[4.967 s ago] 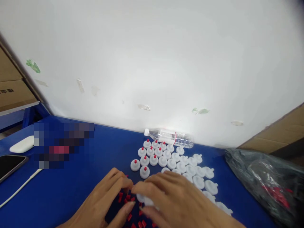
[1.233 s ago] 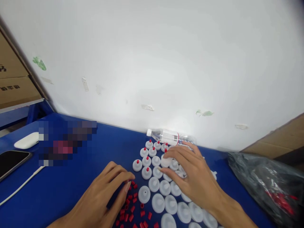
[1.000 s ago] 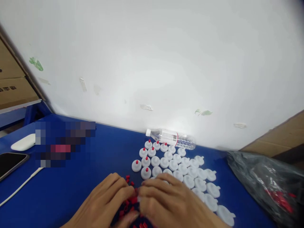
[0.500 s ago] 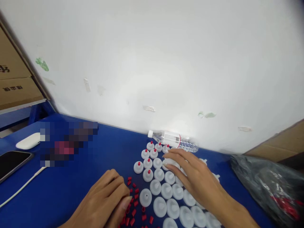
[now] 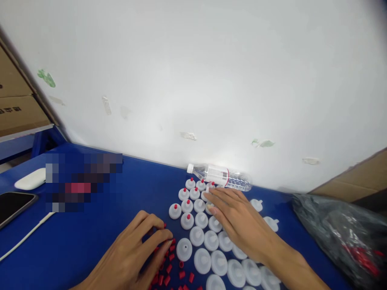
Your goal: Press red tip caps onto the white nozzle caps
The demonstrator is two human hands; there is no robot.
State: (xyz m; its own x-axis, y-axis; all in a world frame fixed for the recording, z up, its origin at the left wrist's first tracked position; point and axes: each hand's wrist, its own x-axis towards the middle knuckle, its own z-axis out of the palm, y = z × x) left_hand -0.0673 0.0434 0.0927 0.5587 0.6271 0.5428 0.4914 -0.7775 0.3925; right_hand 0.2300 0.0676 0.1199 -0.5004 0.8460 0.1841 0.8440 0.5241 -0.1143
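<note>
From the head view, the left hand [image 5: 137,251] curled over the loose red plugs [image 5: 169,266] near the counter's [image 5: 99,237] front edge, fingertips gathered as if pinching one. The right hand [image 5: 238,219] lay flat, fingers spread, touching the rows of white caps [image 5: 201,241] toward the back edge, apparently steadying one. A water bottle [image 5: 219,176] lay along the back edge.

The right hand [image 5: 238,219] lies over several white caps [image 5: 199,219], hiding them; whether its fingertips pinch one cannot be told. The left hand [image 5: 136,251] covers part of the red plugs [image 5: 169,268]. The bottom edge cuts off both forearms and the nearest caps. A pixelated patch [image 5: 83,181] masks something on the table [image 5: 90,241]. The phone [image 5: 13,205] runs off the left edge.
</note>
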